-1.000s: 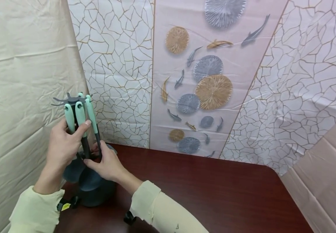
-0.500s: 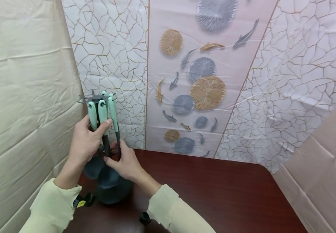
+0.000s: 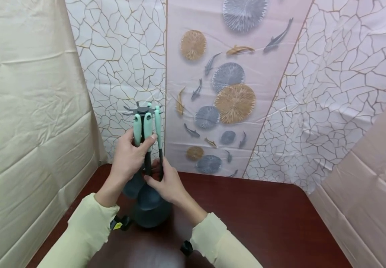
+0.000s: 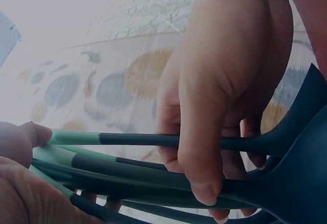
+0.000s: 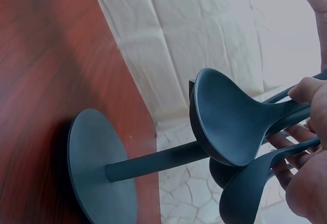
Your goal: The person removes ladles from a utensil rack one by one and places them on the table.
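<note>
A dark utensil stand holds several kitchen utensils, hung by their mint-green handles from the hooked top ring. In the head view my left hand grips the bunched handles just below the ring, its thumb across the front. Lower down, my right hand holds the dark shafts, its thumb in front and fingers curled behind. A ladle faces forward under the right hand, with other dark utensil heads beside it. The round base is close over the table in the right wrist view.
The dark red-brown table spreads to the right of the stand. Beige cloth lines the left side, and a patterned backdrop hangs behind the table's far edge.
Both hands and the utensil stand have moved to the right across the table, away from the left cloth. Their hold looks the same, and the head view has shifted slightly.
</note>
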The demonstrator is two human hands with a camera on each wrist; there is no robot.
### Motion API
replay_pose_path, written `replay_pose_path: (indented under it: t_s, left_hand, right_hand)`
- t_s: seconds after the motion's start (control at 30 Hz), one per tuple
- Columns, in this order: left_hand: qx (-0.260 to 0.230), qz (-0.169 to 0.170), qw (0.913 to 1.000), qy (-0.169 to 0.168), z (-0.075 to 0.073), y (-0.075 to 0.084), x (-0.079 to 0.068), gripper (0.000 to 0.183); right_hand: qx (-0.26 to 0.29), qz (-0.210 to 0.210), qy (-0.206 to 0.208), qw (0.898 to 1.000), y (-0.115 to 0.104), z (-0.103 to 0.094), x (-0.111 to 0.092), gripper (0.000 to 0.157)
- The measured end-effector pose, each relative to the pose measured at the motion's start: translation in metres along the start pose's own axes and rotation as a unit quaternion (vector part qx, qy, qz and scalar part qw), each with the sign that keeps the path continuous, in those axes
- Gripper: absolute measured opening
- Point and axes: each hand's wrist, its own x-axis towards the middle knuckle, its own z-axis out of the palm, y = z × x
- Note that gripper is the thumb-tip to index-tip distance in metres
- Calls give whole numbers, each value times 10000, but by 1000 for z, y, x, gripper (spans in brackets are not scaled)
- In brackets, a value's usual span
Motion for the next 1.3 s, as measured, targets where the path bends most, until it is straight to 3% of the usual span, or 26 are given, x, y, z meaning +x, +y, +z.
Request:
replay_pose_path:
  t_s: [0.23, 0.53, 1.3]
  left_hand:
    - [-195, 290, 9991, -245, 21, 2, 4, 36]
    - [-264, 242, 9982, -477, 41, 3, 6, 38]
    - [-358, 219, 9964, -732, 65, -1, 3, 44]
  right_hand:
    - [-64, 51, 156, 9998, 7, -20, -8, 34]
    - [-46, 212, 279, 9994, 19, -35, -16, 34]
    - [-137, 230, 541, 9982, 38, -49, -26, 36]
